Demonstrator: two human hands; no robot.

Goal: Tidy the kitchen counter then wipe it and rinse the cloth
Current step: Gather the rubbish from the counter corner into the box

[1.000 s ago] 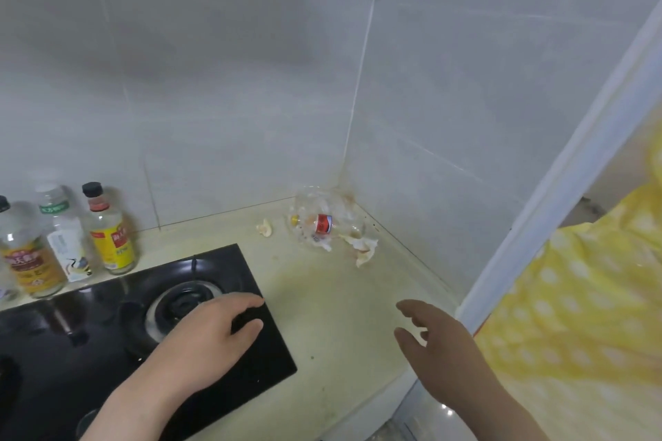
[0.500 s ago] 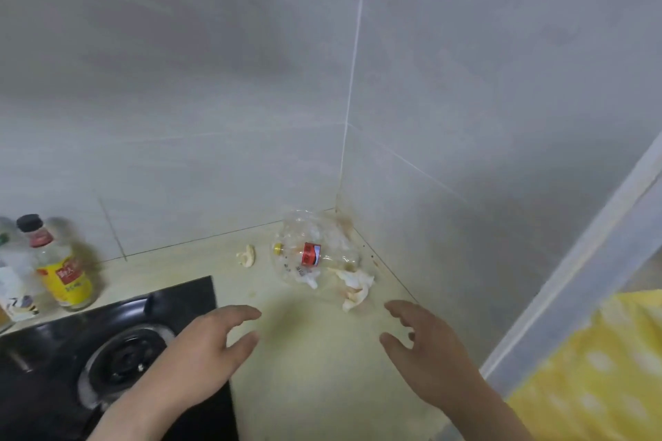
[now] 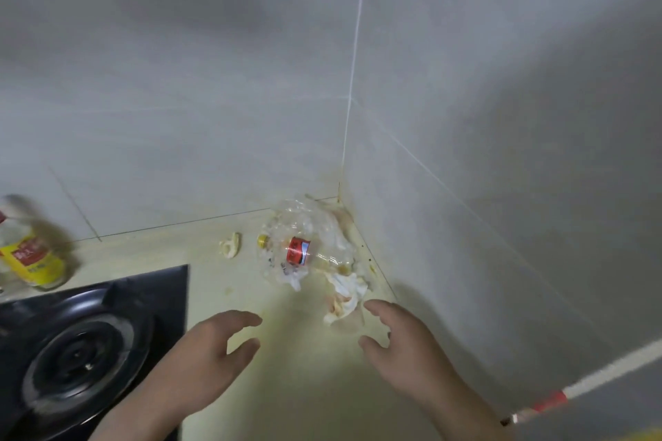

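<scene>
Hovering above the counter [image 3: 304,390], both hands are empty.

Left hand [image 3: 211,351]: palm down, fingers loosely spread and slightly bent, thumb held apart. Right hand [image 3: 404,344]: mirrored pose, thumb toward the left hand, nothing pinched. Both forearms come in from the near edge and converge forward.

Litter sits ahead of the fingertips, in the wall corner. A crushed clear bottle [image 3: 304,247] lies on its side, red label showing, yellow cap [image 3: 263,241] toward the left-hand side. It is beyond both hands and nearer the right. A crumpled tissue [image 3: 345,294] lies just ahead of the right index fingertip; contact cannot be confirmed. Its far end lies against the bottle. A small pale scrap [image 3: 230,245] lies ahead of the left hand, apart from the bottle.

Handling, judged:
- Bottle: probably light, thin-walled, springy, likely to skid. Grip around the labelled middle.
- Tissue: soft, possibly damp and stained. Pinch or scoop from the near end.
- Scrap: tiny, calls for a fingertip pinch.

The stove burner [image 3: 82,358] is left of the left hand. A blurred seasoning bottle [image 3: 32,254] stands farther left.
</scene>
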